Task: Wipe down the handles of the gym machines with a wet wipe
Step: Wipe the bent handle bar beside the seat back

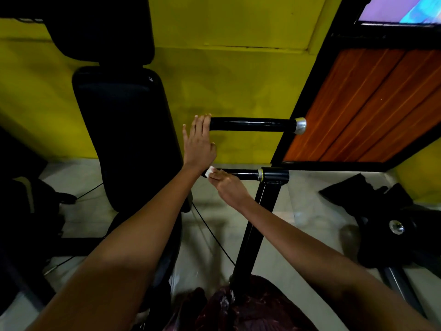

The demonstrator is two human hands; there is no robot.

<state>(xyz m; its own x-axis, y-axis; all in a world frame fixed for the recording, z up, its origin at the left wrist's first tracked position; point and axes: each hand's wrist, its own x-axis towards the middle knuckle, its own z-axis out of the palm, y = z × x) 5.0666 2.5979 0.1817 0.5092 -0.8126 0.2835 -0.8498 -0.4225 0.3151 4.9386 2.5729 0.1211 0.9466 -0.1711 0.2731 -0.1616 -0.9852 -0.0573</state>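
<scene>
The left hand (199, 139) is flat, its fingers straight and close together, with the tips touching the end of the top bar (250, 124). The right hand (229, 185) pinches a white wipe (210, 172) against the lower bar (241, 174).

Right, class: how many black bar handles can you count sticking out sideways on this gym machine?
2. The upper handle has the left hand at its near end. The lower handle is under the right hand, which holds a white wipe. Others may be out of view.
</scene>
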